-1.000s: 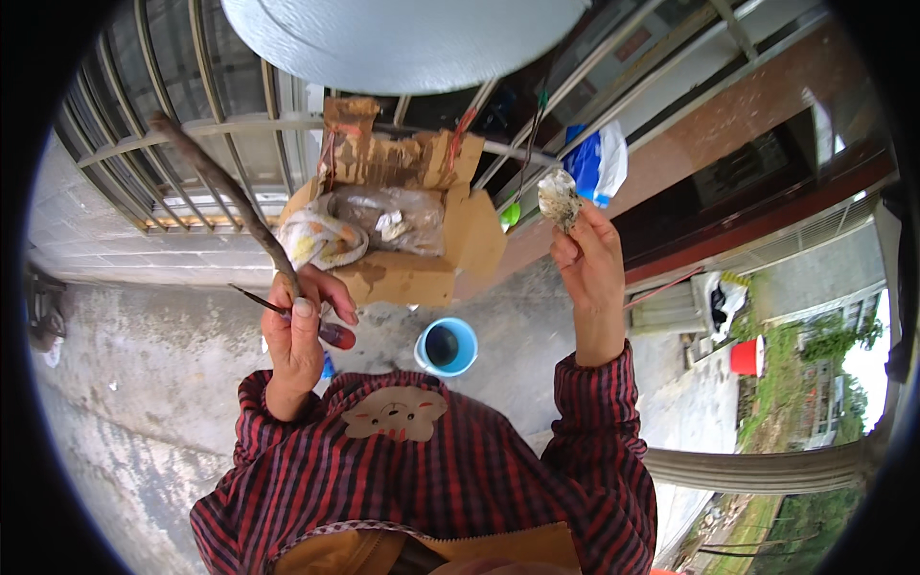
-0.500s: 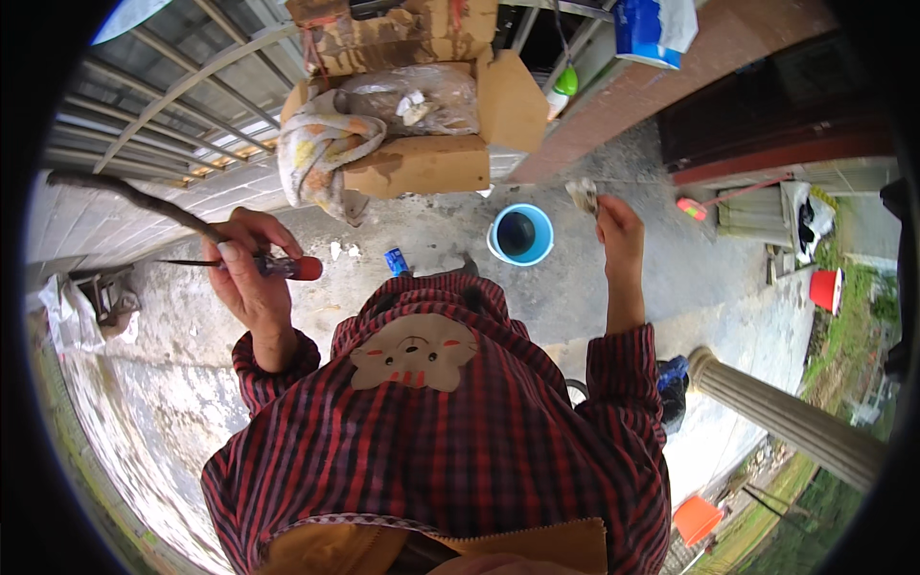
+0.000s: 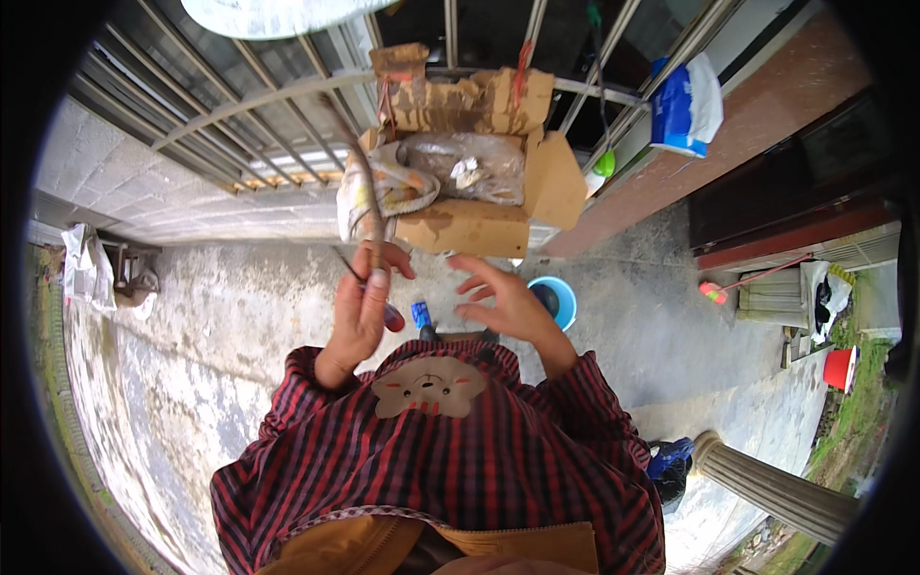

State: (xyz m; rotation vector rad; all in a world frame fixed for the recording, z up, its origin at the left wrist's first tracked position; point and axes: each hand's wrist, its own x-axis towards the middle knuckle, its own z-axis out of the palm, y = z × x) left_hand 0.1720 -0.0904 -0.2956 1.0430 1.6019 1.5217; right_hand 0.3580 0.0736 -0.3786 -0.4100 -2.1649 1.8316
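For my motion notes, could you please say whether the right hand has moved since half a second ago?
Yes: the right hand moved leftward, from right of the light-blue bucket to its left.

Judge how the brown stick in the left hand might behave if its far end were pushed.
The stick is probably stiff: it juts out from the left hand with no visible droop. It may pivot easily, being gripped near one end. That could disturb the red-ended tool sharing the grip.
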